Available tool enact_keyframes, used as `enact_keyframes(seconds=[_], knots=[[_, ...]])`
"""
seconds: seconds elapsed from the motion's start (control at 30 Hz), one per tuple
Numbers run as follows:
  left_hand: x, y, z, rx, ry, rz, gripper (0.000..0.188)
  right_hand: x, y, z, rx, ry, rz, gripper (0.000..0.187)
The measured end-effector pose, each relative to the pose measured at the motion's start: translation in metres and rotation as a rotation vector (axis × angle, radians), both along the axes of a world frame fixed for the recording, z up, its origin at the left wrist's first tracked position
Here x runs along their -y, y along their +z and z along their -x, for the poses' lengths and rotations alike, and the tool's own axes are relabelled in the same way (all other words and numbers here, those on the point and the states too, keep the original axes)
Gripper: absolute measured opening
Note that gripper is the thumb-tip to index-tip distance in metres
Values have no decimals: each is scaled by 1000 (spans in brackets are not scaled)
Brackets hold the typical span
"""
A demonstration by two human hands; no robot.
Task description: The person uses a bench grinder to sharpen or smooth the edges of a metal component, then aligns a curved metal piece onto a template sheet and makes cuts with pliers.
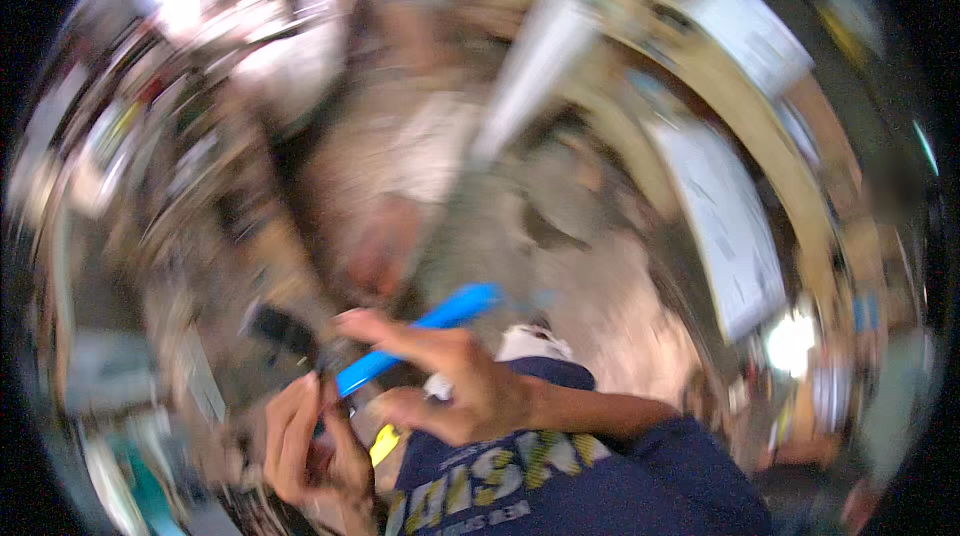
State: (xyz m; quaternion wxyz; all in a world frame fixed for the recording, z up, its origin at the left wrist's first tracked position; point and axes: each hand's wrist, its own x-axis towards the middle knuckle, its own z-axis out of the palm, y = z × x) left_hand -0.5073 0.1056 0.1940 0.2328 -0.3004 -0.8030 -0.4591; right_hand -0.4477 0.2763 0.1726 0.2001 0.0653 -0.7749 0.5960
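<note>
Grip of the right hand [463, 383] is spread at thumb and index finger, the remaining fingers curled; we cannot tell whether it bears on the blue bar [368, 372], which shows in the gap between them and passes behind the index finger and knuckles. The governing relation, in our judgement, is the bar's long axis: it runs obliquely, from a near end at lower left to a far end at upper right, beyond the knuckles. The right hand is the nearer, overlapping the bar's middle length in view.

Left hand [291, 448] sits below and to the left of the bar's near end, fingertips just beside it; contact cannot be confirmed. Its fingers bend toward the thumb, and we cannot tell what, if anything, they close on. Immediately above those fingertips we note a dark, blunt-headed object [281, 329], too blurred to identify. A small yellow piece [384, 444] shows between the two hands, below the bar.

No worktop edge is discernible beneath the bar. Farther out, we record the navy shirt [650, 486] under the right forearm and, well apart at the right, a long white panel [725, 226]. Motion blur limits our findings.
</note>
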Motion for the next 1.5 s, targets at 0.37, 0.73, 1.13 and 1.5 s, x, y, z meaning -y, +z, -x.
enact_keyframes(seconds=[0.37, 0.73, 1.13, 1.5], knots=[[-283, -56, -236, 326, -1335, 419, 37, -156, -65, -364, 212, -1110, 869, 33], [-395, -184, -436, 669, -1170, 765, 28, -349, -194, -627, 593, -1665, -220, 23], [-512, -264, -453, 458, -978, 496, 33, -428, -238, -606, 648, -1396, -279, 15], [-564, -292, -471, 465, -1001, 455, 47, -440, -248, -610, 610, -1260, -494, 25]])
